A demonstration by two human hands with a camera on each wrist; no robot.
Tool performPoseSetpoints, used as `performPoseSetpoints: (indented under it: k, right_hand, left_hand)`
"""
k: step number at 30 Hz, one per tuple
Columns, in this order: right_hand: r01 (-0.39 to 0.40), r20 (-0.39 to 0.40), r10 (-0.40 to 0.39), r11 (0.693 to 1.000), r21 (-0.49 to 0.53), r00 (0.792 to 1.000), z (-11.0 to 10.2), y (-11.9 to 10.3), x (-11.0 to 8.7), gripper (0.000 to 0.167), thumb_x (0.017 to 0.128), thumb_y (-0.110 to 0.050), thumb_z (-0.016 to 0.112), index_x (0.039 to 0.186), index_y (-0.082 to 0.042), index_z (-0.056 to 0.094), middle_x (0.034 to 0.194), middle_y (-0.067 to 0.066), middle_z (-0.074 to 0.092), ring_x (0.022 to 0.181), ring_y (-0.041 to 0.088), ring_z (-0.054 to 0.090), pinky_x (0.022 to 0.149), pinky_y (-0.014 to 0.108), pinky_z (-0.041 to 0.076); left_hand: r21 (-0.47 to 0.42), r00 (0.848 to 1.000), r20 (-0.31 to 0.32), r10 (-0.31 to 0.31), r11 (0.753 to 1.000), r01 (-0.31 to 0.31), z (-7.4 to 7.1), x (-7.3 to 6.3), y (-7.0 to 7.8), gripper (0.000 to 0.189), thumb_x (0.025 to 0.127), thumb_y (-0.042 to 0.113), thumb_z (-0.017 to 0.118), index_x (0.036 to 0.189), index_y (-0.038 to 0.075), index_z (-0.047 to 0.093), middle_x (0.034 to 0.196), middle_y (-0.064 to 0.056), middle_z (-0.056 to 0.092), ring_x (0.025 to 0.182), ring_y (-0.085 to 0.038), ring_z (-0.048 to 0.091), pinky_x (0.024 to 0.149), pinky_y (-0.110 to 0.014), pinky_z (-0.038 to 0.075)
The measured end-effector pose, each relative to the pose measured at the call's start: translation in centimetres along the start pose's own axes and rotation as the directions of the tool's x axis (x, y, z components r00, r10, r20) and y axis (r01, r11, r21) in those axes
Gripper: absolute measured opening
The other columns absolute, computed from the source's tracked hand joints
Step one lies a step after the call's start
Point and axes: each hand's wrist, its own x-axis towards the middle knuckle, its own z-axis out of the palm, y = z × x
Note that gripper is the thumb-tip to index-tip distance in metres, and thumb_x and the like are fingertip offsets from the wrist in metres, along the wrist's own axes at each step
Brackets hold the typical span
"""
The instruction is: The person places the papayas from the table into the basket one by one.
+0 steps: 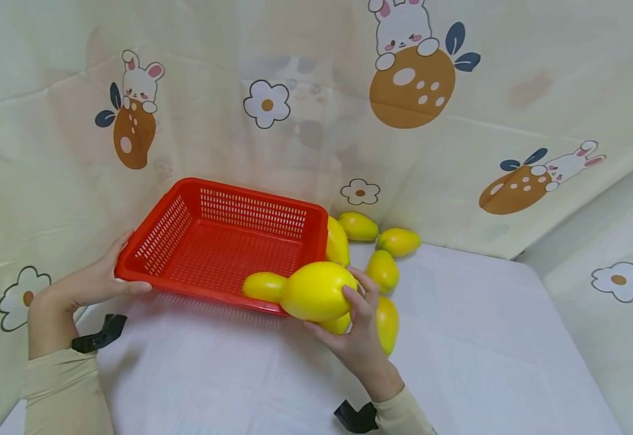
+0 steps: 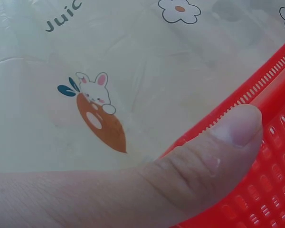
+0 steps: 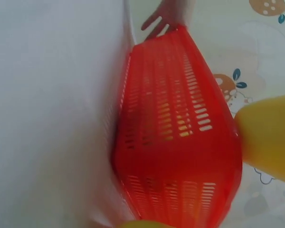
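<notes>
Holding a yellow fruit (image 1: 316, 291) in my right hand (image 1: 363, 329), thumb (image 1: 323, 334) low, my left hand (image 1: 97, 279) gripping the red basket (image 1: 218, 248), lettering (image 2: 62, 16) "Juic" on the curtain (image 2: 28, 128) beyond it.

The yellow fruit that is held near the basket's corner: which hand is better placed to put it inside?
Probably the right. The right hand grips the yellow fruit by the near right corner of the red basket. The left hand is at the basket's left end, holding it.
</notes>
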Motion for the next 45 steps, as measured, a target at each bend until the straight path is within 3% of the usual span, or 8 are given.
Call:
performPoseSetpoints:
  k: [7, 13, 20, 27, 31, 37, 39, 45]
  right_hand:
    - [0.095, 0.05, -0.095, 0.995, -0.009, 0.994, 1.1, 0.2, -0.3, 0.036, 0.088, -0.016, 0.067, 0.117, -0.005, 0.047, 0.133, 0.028, 0.034, 0.128, 0.034, 0.043, 0.108, 0.03, 0.039]
    - [0.028, 0.139, -0.01, 0.992, -0.126, 0.99, 1.2, 0.3, -0.8, 0.018, 0.095, -0.021, 0.057, 0.105, -0.007, 0.063, 0.125, 0.018, 0.048, 0.113, 0.023, 0.057, 0.098, 0.02, 0.046]
    - [-0.016, 0.23, 0.062, 0.98, -0.197, 0.971, 1.0, 0.4, -1.0, 0.015, 0.094, -0.023, 0.06, 0.101, -0.013, 0.067, 0.121, 0.008, 0.055, 0.11, 0.019, 0.057, 0.087, 0.032, 0.055]
    - [-0.071, 0.339, 0.156, 0.966, -0.249, 0.928, 0.4, 0.7, -0.8, 0.019, 0.088, -0.017, 0.068, 0.107, -0.018, 0.067, 0.122, 0.003, 0.055, 0.108, 0.019, 0.058, 0.088, 0.03, 0.055]
    - [-0.105, 0.33, 0.201, 0.952, -0.287, 0.923, -0.5, 1.0, -0.5, 0.027, 0.083, -0.012, 0.072, 0.109, -0.018, 0.066, 0.125, 0.004, 0.054, 0.111, 0.02, 0.056, 0.087, 0.031, 0.055]
    - [-0.203, 0.243, 0.316, 0.895, -0.397, 0.917, -2.6, 1.7, 0.0, 0.031, 0.083, -0.012, 0.072, 0.113, -0.016, 0.064, 0.128, 0.005, 0.051, 0.099, 0.02, 0.061, 0.083, 0.029, 0.056]
    - [-0.236, 0.212, 0.345, 0.88, -0.413, 0.914, -3.3, 2.0, 0.2, 0.032, 0.084, -0.013, 0.071, 0.115, -0.014, 0.063, 0.129, 0.007, 0.05, 0.112, 0.027, 0.057, 0.089, 0.036, 0.054]
    - [-0.337, 0.114, 0.418, 0.841, -0.423, 0.901, -5.3, 3.0, 0.3, 0.044, 0.085, -0.012, 0.069, 0.127, -0.011, 0.055, 0.134, 0.011, 0.044, 0.116, 0.028, 0.054, 0.095, 0.043, 0.05]
  left_hand:
    - [-0.019, 1.0, -0.003, 0.011, 1.0, -0.011, 0.1, 0.0, -0.3, 0.115, 0.08, 0.032, 0.074, 0.151, 0.023, -0.017, 0.149, -0.024, 0.017, 0.13, -0.046, 0.023, 0.079, -0.049, 0.056]
    - [-0.006, 1.0, -0.002, 0.001, 1.0, -0.001, 0.1, 0.1, -0.1, 0.116, 0.079, 0.035, 0.074, 0.151, 0.022, -0.016, 0.148, -0.024, 0.017, 0.13, -0.047, 0.022, 0.079, -0.049, 0.056]
    - [-0.011, 1.0, 0.003, -0.009, 1.0, 0.009, 0.1, 0.2, 0.0, 0.116, 0.08, 0.035, 0.074, 0.151, 0.023, -0.017, 0.148, -0.024, 0.016, 0.131, -0.047, 0.022, 0.08, -0.05, 0.056]
    - [0.003, 1.0, -0.007, -0.024, 1.0, 0.024, 0.3, 0.5, 0.1, 0.117, 0.08, 0.038, 0.073, 0.15, 0.024, -0.019, 0.149, -0.024, 0.014, 0.131, -0.047, 0.021, 0.081, -0.051, 0.055]
    - [0.0, 1.0, -0.008, -0.028, 1.0, 0.028, 0.3, 0.5, -0.1, 0.117, 0.08, 0.038, 0.073, 0.15, 0.026, -0.019, 0.15, -0.024, 0.015, 0.132, -0.047, 0.021, 0.081, -0.051, 0.056]
    - [-0.002, 0.999, -0.009, -0.034, 0.999, 0.034, 0.3, 0.6, -0.5, 0.117, 0.08, 0.038, 0.073, 0.15, 0.029, -0.02, 0.15, -0.024, 0.015, 0.132, -0.047, 0.02, 0.08, -0.051, 0.056]
    - [0.001, 0.999, -0.01, -0.037, 0.999, 0.037, 0.3, 0.6, -0.4, 0.117, 0.08, 0.038, 0.073, 0.15, 0.028, -0.02, 0.15, -0.024, 0.015, 0.132, -0.047, 0.02, 0.08, -0.051, 0.056]
    - [0.007, 0.999, -0.011, -0.032, 0.999, 0.032, 0.3, 0.6, -0.2, 0.118, 0.079, 0.038, 0.074, 0.15, 0.026, -0.02, 0.15, -0.025, 0.015, 0.131, -0.047, 0.021, 0.08, -0.051, 0.056]
